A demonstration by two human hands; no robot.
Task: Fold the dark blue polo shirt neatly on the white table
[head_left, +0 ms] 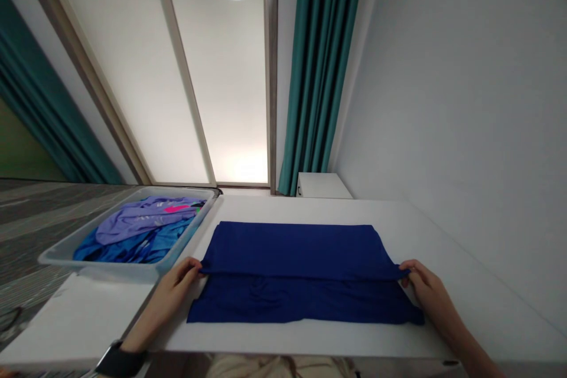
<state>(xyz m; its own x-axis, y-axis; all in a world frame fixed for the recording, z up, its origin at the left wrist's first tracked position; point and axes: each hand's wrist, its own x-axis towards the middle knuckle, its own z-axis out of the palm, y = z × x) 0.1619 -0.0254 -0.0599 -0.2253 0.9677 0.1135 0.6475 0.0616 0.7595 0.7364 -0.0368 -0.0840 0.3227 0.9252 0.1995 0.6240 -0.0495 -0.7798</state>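
A dark blue cloth garment [295, 251] lies spread on the white table [248, 336], its far part folded over so that an edge runs across its middle. My left hand [182, 277] pinches the left end of that edge between thumb and fingers. At the opposite end, my right hand [420, 282] grips the right corner of the same edge. The edge is stretched fairly straight between both hands. The nearer part of the cloth lies flat with a few wrinkles. What kind of garment it is cannot be made out.
To the left stands a clear plastic bin [101, 269] holding purple and blue clothes [146, 227]. A small white cabinet [325, 186] is beyond the table's far edge. A wall [465, 130] borders the right side, and a teal curtain [321, 71] hangs behind.
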